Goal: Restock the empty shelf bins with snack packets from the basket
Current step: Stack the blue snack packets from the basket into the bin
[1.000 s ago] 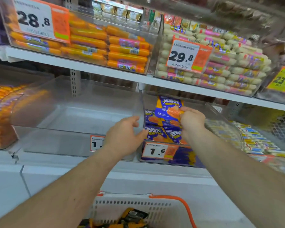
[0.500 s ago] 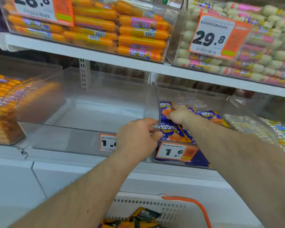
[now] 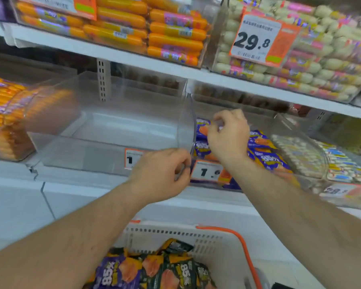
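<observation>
Far left of frame, middle shelf: clear bin of orange sausage sticks [image 3: 2, 113], full, blurred. Upper left, top shelf: bin of larger orange sausages [image 3: 133, 28] behind a partly cropped price tag. Centre left, middle shelf: empty clear bin [image 3: 113, 130], nothing inside, price tag [image 3: 131, 160] on its front partly covered by the left hand. Left hand [image 3: 161, 174] at centre of frame, just in front of the seam between the empty bin and its right neighbour; fingers curled, fingertips at the front corner of the clear wall; firm grasp or mere touch cannot be told. Right of centre: second clear bin [image 3: 288, 130], partly stocked with purple-and-orange snack packets [image 3: 267, 157] marked "85%", lying flat and overlapping; price tag reading "1.6" [image 3: 206, 171] on its front. Right hand [image 3: 229, 134] above the left portion of that bin, over the packets, fingers loosely curled, thumb and forefinger close together; anything pinched too blurred to confirm. Upper right, top shelf: bin of pale sausages [image 3: 321, 65] with tag "29.8" [image 3: 256, 40]. Far right, middle shelf: bin of small white-wrapped items [image 3: 300, 155], blurred. Bottom centre: white basket [image 3: 175, 236] with orange handle [image 3: 244, 253], holding more purple and dark "85%" packets [image 3: 154, 270].
</observation>
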Demonstrator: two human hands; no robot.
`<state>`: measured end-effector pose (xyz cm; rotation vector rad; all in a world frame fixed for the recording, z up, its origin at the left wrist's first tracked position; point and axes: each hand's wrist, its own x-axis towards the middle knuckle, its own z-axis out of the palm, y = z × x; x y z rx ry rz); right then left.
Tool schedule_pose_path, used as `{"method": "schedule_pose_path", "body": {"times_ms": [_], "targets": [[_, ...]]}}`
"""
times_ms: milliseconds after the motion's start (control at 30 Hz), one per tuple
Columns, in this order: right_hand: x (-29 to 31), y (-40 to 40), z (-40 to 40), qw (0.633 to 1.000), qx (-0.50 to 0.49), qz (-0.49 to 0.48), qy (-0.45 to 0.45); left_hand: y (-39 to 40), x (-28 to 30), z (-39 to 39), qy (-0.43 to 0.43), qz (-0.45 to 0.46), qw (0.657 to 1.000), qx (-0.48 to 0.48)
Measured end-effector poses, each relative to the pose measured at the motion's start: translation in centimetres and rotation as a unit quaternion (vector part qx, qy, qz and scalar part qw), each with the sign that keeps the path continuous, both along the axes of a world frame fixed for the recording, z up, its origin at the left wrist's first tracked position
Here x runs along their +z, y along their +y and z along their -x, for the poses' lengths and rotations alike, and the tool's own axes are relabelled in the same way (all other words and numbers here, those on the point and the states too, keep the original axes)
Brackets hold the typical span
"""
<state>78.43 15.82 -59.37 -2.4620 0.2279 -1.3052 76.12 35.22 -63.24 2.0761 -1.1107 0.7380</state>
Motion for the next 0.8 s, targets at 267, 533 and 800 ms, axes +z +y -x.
{"method": "schedule_pose_path", "body": {"times_ms": [267,533,800], "targets": [[-15.4,7.9,10.2,0.972,0.167,-0.097,0.136,4.2,-5.5,1.7,0.300,-0.489,0.819,0.011],[-30.1,11.7,14.9,0.700,0.161,-0.115,0.687,6.9,-8.9,1.9,0.338,-0.586,0.736,0.019],[-33.4,13.9,18.2,0.699,0.147,0.065,0.697,7.1,-9.6,2.2,0.331,-0.601,0.727,0.016]]}}
